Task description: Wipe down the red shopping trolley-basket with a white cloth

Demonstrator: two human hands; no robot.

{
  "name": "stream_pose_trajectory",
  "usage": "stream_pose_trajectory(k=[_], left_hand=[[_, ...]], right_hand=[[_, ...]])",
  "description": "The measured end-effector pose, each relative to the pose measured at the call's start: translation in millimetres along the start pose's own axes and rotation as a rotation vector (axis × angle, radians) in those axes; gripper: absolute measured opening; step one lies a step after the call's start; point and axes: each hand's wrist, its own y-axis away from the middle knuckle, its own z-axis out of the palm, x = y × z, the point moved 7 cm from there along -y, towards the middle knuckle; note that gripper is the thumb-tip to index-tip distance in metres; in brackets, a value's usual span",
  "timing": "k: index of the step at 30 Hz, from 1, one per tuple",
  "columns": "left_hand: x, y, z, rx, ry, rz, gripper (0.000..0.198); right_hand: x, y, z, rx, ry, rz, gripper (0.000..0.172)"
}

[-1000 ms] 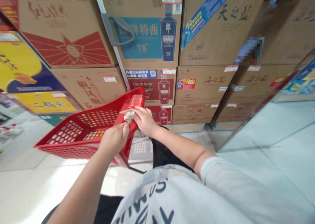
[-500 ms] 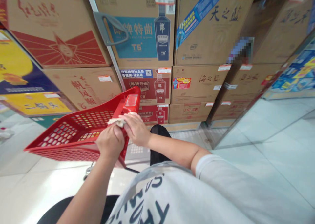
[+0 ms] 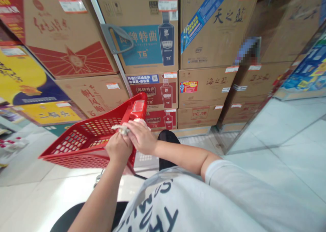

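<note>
A red plastic shopping cart with a perforated basket stands in front of me. My left hand is closed around the near end of its handle bar. Right beside it, my right hand is closed over a crumpled off-white cloth pressed on the handle. Cloth sticks out past the fingers toward the basket, and a little shows behind the knuckles. Most of the bar is hidden under both hands. Past my right hand, the handle's red end piece carries a pale label.
Stacked cardboard cartons with price tags line the shelf ahead. A grey handle-shaped bracket juts from the shelf post. To the right, a glass panel rises from the tiled floor. Yellow and blue boxes stand at left.
The view has turned slightly left, showing more boxes and floor there. Both hands stay on the handle, my left one sitting a bit closer to the right, and the cloth has bunched differently.
</note>
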Motion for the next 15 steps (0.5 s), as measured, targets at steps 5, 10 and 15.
stream_pose_trajectory(k=[5, 10, 15], left_hand=[[3, 1, -5.1, 0.004, -0.007, 0.018, 0.028], [-2, 3, -2.6, 0.004, 0.063, -0.039, 0.019], [-6, 1, -32.8, 0.298, 0.313, -0.138, 0.036]], right_hand=[[2, -4, 0, -0.002, 0.025, 0.052, 0.039], [-4, -6, 4, -0.047, 0.011, 0.012, 0.04], [-2, -5, 8, -0.034, 0.032, 0.015, 0.036]])
